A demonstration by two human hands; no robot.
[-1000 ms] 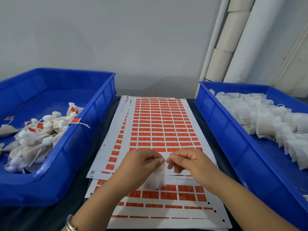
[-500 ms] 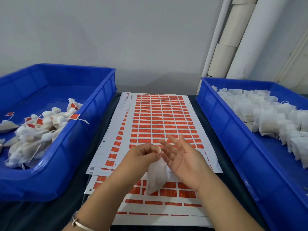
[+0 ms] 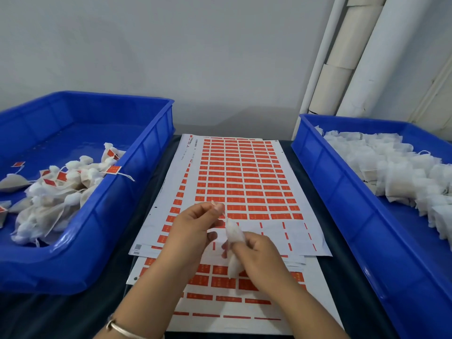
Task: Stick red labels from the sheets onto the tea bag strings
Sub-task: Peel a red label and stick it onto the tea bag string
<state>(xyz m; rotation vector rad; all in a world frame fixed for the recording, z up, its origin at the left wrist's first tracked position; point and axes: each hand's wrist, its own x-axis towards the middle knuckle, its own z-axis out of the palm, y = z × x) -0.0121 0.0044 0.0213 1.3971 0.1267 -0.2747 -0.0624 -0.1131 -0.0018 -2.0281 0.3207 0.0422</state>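
Note:
Sheets of red labels [image 3: 244, 182] lie stacked in the middle of the dark table. Over their near part I hold one white tea bag [image 3: 233, 237]. My left hand [image 3: 195, 228] pinches the bag's string at its top, thumb and forefinger together. My right hand [image 3: 256, 255] grips the bag's body from the right, fingers curled round it. The bag is blurred, and I cannot make out a label on its string.
A blue tray [image 3: 102, 216] on the left holds several tea bags with red labels [image 3: 61, 182]. A blue tray [image 3: 342, 199] on the right holds a heap of plain white tea bags [image 3: 396, 172]. White pipes [image 3: 354, 57] stand against the wall behind.
My right hand, spread open beside the bag half a second ago, has dropped and closed round the bag's body. My left hand kept its pinch and rose slightly.

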